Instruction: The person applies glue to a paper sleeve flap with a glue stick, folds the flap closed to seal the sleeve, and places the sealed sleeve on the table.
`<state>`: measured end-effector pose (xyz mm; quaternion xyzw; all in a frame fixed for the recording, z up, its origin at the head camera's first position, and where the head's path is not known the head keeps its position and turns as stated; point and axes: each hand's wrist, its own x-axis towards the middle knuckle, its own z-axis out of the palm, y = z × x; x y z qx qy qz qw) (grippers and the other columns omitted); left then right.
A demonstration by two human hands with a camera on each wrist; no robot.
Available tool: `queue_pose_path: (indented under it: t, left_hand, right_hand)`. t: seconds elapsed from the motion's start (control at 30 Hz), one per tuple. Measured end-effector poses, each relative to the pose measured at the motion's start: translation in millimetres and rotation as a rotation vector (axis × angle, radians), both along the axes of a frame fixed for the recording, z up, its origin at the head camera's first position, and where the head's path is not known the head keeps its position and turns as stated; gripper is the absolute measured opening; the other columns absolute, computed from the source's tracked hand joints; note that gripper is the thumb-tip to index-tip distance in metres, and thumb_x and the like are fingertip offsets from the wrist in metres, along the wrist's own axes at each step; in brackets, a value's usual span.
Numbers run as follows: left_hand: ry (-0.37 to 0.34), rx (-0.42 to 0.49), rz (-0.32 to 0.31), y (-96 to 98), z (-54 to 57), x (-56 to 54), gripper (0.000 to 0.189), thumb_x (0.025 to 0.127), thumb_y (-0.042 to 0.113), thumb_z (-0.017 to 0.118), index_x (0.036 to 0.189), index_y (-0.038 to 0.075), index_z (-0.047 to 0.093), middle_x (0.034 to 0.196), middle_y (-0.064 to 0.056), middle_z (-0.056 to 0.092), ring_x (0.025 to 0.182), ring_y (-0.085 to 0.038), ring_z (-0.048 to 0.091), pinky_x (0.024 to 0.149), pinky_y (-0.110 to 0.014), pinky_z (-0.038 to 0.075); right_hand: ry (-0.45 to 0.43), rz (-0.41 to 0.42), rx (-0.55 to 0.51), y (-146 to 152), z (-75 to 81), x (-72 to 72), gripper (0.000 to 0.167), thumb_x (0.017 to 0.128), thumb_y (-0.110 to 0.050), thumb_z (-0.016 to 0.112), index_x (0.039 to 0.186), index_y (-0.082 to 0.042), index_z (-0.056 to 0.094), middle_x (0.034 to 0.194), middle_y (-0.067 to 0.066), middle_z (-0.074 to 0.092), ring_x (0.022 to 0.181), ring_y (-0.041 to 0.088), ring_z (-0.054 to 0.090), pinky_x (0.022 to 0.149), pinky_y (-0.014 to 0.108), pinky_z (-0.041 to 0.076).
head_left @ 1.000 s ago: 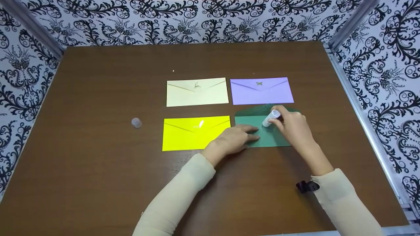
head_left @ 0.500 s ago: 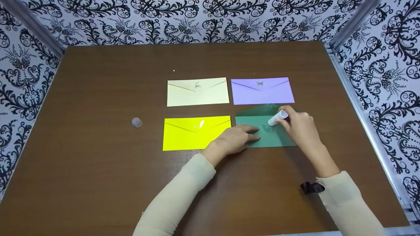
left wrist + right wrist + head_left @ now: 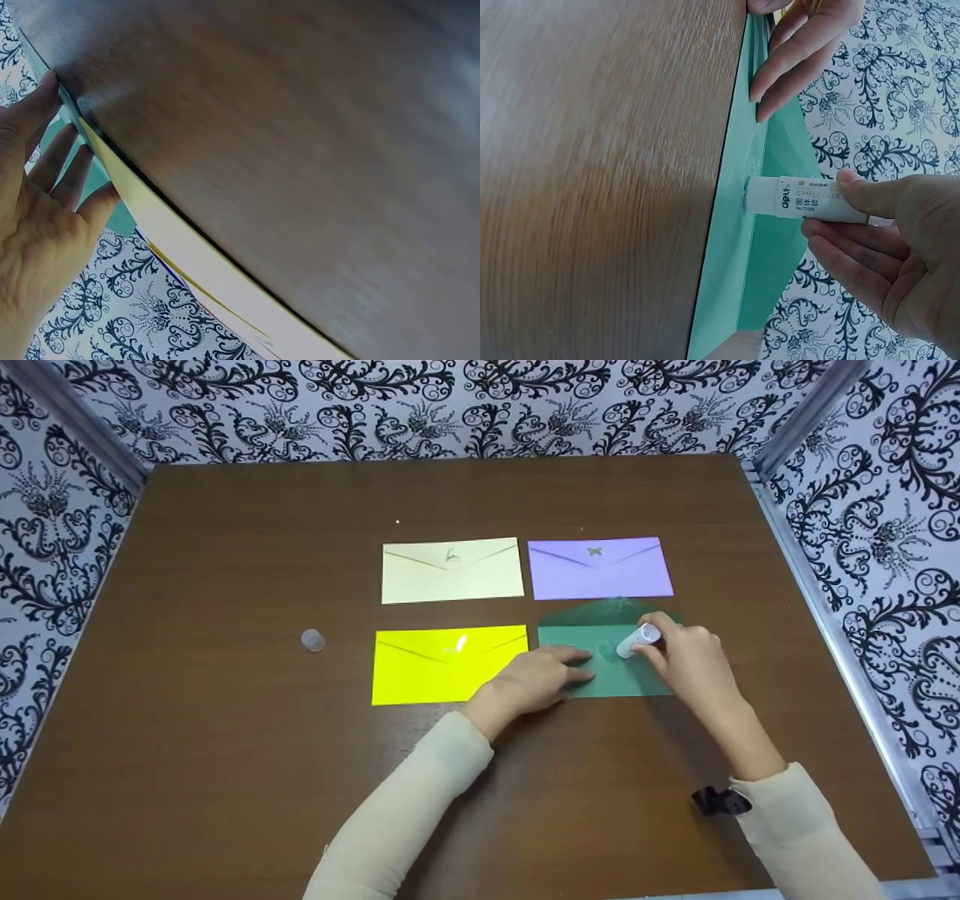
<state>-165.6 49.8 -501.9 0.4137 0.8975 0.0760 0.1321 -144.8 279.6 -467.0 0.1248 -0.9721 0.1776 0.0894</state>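
A green envelope (image 3: 559, 660) lies at the right of the table with its darker flap (image 3: 600, 611) unfolded away from me. My right hand (image 3: 686, 656) grips a white glue stick (image 3: 795, 198) between thumb and fingers. Its uncapped end touches the envelope's body, where a wet-looking smear of glue shows. Flat on the envelope's left part rests my left hand (image 3: 536, 679), fingers extended. That hand also covers a corner of the yellow envelope (image 3: 420, 675). In the left wrist view, the left fingers (image 3: 71, 176) lie along the green envelope.
Behind stand a cream envelope (image 3: 450, 581) and a purple envelope (image 3: 600, 577), lying flat with flaps folded down. The glue stick's cap (image 3: 313, 640) sits on the brown table (image 3: 225, 750) at left. Patterned panels (image 3: 420, 412) border the table's back and sides.
My right hand has moved the glue stick to the right over the green envelope, then slightly toward me. My left hand has stayed in place.
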Motion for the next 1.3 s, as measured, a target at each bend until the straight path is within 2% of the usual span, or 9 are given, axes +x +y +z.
queue_pose_path:
  t: [0.17,0.47,0.8,0.97,1.3]
  left_hand:
    - [0.004,-0.001,-0.011,-1.0,0.3,-0.1,0.052,0.098,0.027,0.064,0.148,0.029,0.049,0.161,0.004,0.038,0.149,-0.017,0.035,0.120,-0.031,0.036]
    - [0.012,-0.001,-0.011,-0.2,-0.1,0.3,0.053,0.097,0.028,0.065,0.147,0.030,0.049,0.161,0.005,0.038,0.149,-0.016,0.035,0.120,-0.031,0.036]
    - [0.006,-0.010,-0.006,0.7,0.0,0.2,0.053,0.097,0.028,0.064,0.147,0.030,0.049,0.161,0.005,0.038,0.149,-0.016,0.036,0.119,-0.032,0.037]
    - [0.004,-0.008,-0.004,0.4,1.4,0.3,0.052,0.097,0.028,0.065,0.147,0.029,0.049,0.160,0.005,0.038,0.149,-0.016,0.036,0.120,-0.031,0.036]
    - [0.006,0.016,-0.008,-0.3,-0.9,-0.1,0.051,0.097,0.029,0.064,0.147,0.028,0.050,0.160,0.004,0.039,0.148,-0.016,0.037,0.119,-0.031,0.037]
  right_hand:
    - [0.015,0.019,0.025,-3.6,-0.5,0.8,0.034,0.086,-0.020,0.078,0.112,-0.002,0.065,0.073,0.018,0.069,0.056,0.027,0.061,0.052,0.042,0.049]
    - [0.005,0.038,0.025,-13.2,-0.2,1.1,0.034,0.087,-0.022,0.078,0.113,-0.004,0.065,0.076,0.017,0.070,0.058,0.028,0.062,0.053,0.044,0.050]
    - [0.035,0.052,0.043,-18.8,-3.2,-5.9,0.036,0.089,-0.025,0.075,0.116,-0.004,0.063,0.075,0.017,0.070,0.055,0.029,0.061,0.051,0.042,0.050]
    - [0.036,0.048,0.022,-19.4,-4.0,-10.2,0.035,0.090,-0.025,0.074,0.117,-0.005,0.063,0.077,0.017,0.070,0.060,0.030,0.065,0.053,0.043,0.052]
    - [0.038,0.032,0.005,-12.7,-5.6,-16.9,0.034,0.089,-0.023,0.074,0.114,-0.003,0.063,0.076,0.019,0.070,0.057,0.028,0.061,0.052,0.042,0.050]
